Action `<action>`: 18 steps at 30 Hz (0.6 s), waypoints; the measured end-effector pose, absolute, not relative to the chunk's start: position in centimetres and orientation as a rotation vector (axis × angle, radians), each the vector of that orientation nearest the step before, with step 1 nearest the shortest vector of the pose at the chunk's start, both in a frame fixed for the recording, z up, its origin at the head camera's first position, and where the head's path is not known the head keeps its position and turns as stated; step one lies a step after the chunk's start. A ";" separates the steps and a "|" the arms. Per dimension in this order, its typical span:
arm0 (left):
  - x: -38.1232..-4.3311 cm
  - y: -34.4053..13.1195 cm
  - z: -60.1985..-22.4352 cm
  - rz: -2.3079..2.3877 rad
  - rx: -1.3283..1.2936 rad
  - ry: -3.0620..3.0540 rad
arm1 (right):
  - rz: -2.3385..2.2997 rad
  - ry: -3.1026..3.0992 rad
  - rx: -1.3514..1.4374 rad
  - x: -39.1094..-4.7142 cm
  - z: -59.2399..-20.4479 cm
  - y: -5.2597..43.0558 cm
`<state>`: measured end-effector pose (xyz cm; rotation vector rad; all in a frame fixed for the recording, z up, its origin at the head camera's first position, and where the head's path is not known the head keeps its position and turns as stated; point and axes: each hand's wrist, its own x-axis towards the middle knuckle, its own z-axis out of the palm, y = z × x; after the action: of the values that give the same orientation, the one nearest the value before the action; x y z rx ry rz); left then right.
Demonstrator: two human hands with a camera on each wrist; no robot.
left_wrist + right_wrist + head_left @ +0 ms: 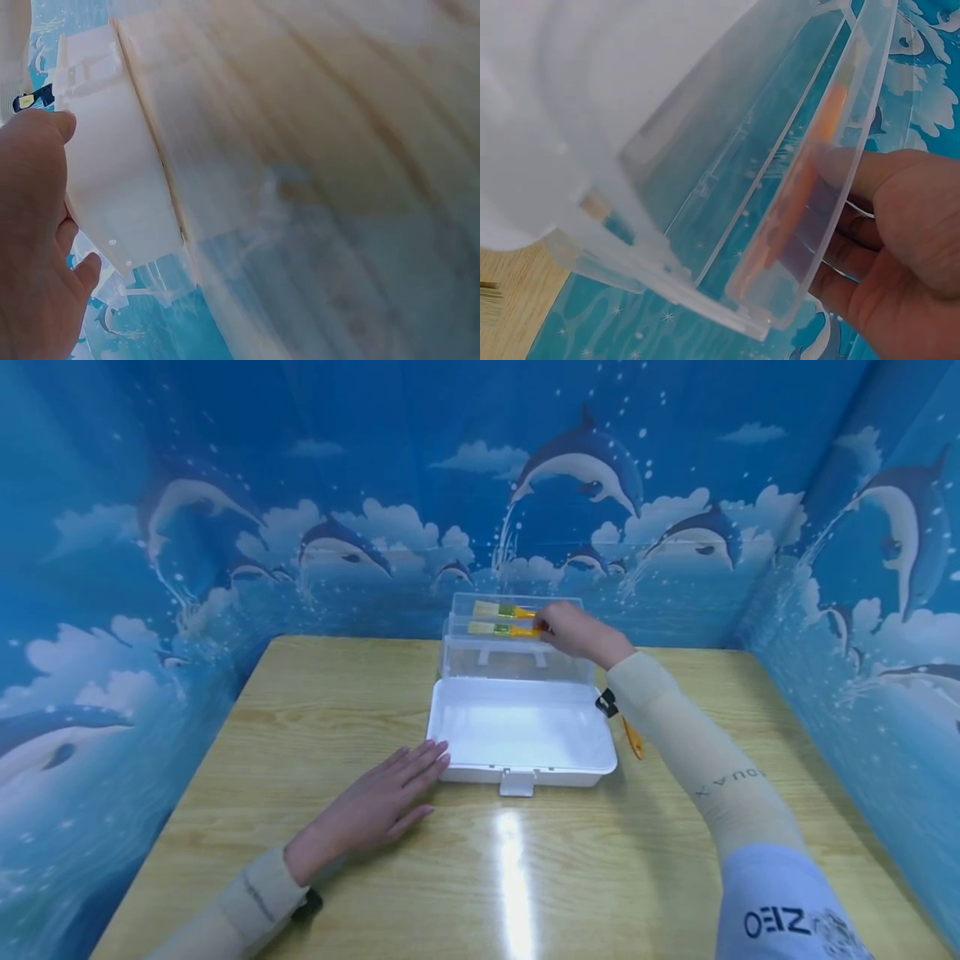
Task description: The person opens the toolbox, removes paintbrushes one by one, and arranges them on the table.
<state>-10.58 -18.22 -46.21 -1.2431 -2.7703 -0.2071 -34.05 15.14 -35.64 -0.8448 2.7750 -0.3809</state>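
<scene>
A white plastic case (525, 774) stands unfolded on the table, its translucent trays (517, 660) raised at the back. In the top tray lie two paintbrushes with pale bristles and orange handles, an upper paintbrush (487, 609) and a lower paintbrush (486, 628). My right hand (581, 631) pinches the handle of the lower one; the right wrist view shows the thumb over an orange handle (829, 112) inside the translucent tray wall. With fingers extended, my left hand (378, 797) touches the case's front left corner.
Right of the case, another orange brush handle (633, 739) lies on the wooden table (322, 710), partly hidden by my right arm. A latch (517, 783) hangs from the case's front. Dolphin-print curtains (420, 435) enclose the table at the back and sides.
</scene>
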 end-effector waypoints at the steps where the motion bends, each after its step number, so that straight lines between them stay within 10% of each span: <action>1: -10.6 -18.2 -46.3 -0.208 -1.244 -2.767 | -0.379 2.774 -0.844 -34.1 -35.6 15.1; 18: -10.6 -18.2 -46.4 -0.193 -1.247 -2.756 | -0.390 2.755 -0.882 -34.0 -35.9 15.4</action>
<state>-10.61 -18.17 -46.44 -1.2467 -2.7559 -0.1925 -33.96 15.45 -35.86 -0.8820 2.7546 -0.3899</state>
